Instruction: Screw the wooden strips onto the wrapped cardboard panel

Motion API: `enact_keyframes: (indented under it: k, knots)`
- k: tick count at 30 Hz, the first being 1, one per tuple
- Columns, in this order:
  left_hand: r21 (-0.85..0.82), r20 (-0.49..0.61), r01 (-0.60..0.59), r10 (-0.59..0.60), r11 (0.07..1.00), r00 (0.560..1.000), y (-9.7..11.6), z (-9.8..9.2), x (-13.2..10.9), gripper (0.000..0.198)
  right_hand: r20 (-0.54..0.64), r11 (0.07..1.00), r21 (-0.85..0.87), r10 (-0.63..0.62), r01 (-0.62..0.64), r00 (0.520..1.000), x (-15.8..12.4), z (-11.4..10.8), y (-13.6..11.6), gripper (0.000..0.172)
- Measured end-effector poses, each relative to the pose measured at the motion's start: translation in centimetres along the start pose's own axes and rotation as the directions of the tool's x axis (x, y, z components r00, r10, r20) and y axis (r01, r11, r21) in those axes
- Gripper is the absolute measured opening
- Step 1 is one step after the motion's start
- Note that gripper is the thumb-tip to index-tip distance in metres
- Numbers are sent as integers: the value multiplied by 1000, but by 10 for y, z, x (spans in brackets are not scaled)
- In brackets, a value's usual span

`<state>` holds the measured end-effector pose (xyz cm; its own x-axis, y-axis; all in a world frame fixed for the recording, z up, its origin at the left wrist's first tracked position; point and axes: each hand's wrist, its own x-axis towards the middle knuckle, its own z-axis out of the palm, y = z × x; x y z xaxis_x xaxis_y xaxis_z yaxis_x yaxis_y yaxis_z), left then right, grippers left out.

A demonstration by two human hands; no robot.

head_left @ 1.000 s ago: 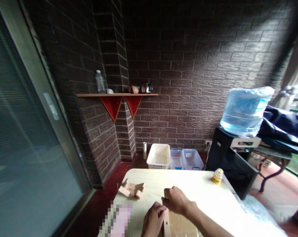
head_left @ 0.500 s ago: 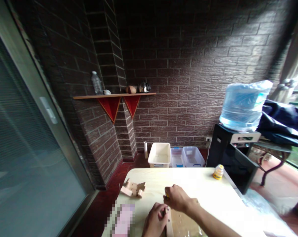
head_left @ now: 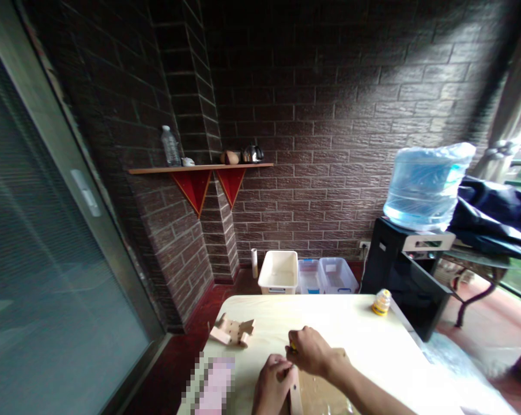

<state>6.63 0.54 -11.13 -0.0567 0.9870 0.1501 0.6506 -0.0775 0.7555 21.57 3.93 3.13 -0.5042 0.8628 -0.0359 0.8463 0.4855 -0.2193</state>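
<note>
My right hand is closed in a fist around a screwdriver; only a bit of its yellow handle shows, and its tip is hidden. Just below, my left hand grips the far end of a narrow wooden strip with dark holes in it. The two hands nearly touch there. A brown board or packet, with small clear bits on it, lies right of the strip, partly under my right forearm. Farther left on the table stands a wooden assembly with raised end pieces and holes.
The pale table carries a clear, yellow-based container at its far right corner and a pixelated pink item at left. Beyond its far edge sit a cream bin and clear plastic boxes. A water dispenser stands right.
My left hand has shifted slightly right and up, closer to my right fist. A small shiny spot between the hands is now covered. The right hand stays almost in place.
</note>
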Motion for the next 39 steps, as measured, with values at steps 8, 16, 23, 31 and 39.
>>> enact_keyframes:
  k: [8,16,23,31,39]
  knots:
    - [-222,57,-109,125,969,991,9,-6,-2,27,-29,1000,-1,-1,1,1000,-1,0,2,30]
    - [-304,29,-109,123,947,992,4,3,-2,32,-27,1000,7,0,0,1000,-1,2,5,27]
    - [-314,-23,-73,70,946,997,-11,17,0,38,-22,1000,20,19,-18,1000,0,4,5,26]
    - [-411,-68,42,-76,911,995,-9,24,-3,50,-50,1000,25,17,-16,999,2,4,4,27]
    - [-487,-34,99,-132,868,991,0,20,-4,50,-28,1000,18,13,-13,1000,2,4,3,27]
